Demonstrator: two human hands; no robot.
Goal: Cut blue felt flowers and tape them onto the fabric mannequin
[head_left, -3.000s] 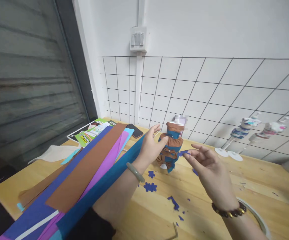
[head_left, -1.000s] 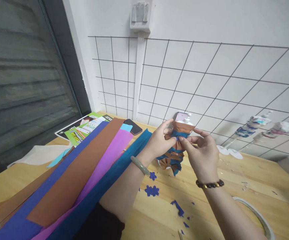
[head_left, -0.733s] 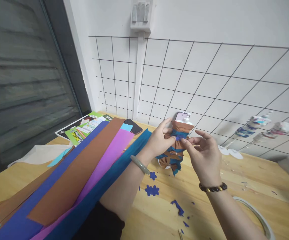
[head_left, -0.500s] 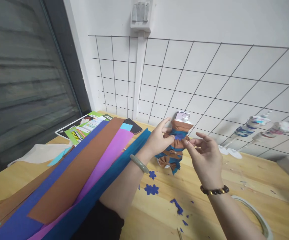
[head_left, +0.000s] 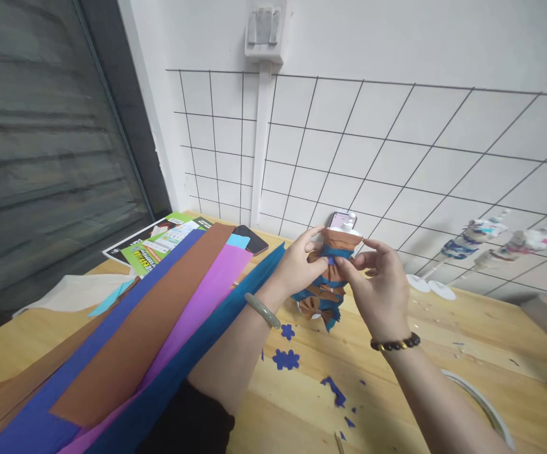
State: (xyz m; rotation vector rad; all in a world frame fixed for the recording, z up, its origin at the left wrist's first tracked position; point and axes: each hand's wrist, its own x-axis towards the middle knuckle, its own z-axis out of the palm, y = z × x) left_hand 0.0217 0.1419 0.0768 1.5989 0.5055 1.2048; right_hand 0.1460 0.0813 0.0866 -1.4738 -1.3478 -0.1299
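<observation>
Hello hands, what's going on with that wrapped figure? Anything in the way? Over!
Left hand holding wrapped figure. Right hand at its front, thumb by small blue piece. Loose blue flowers nearby, not blocking hands.

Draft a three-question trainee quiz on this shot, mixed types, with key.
1. True or false: the beaded bracelet is on the wrist of the right hand.

2. Multiple choice: the dark phone lies nearest
A) the grey-white hoop
B) the coloured strips
C) the white discs

3. Short answer: what colour is the small piece on the front of the figure, between the fingers of the left hand and those of the right hand?

Key: 1. True. 2. B. 3. Blue.
</observation>
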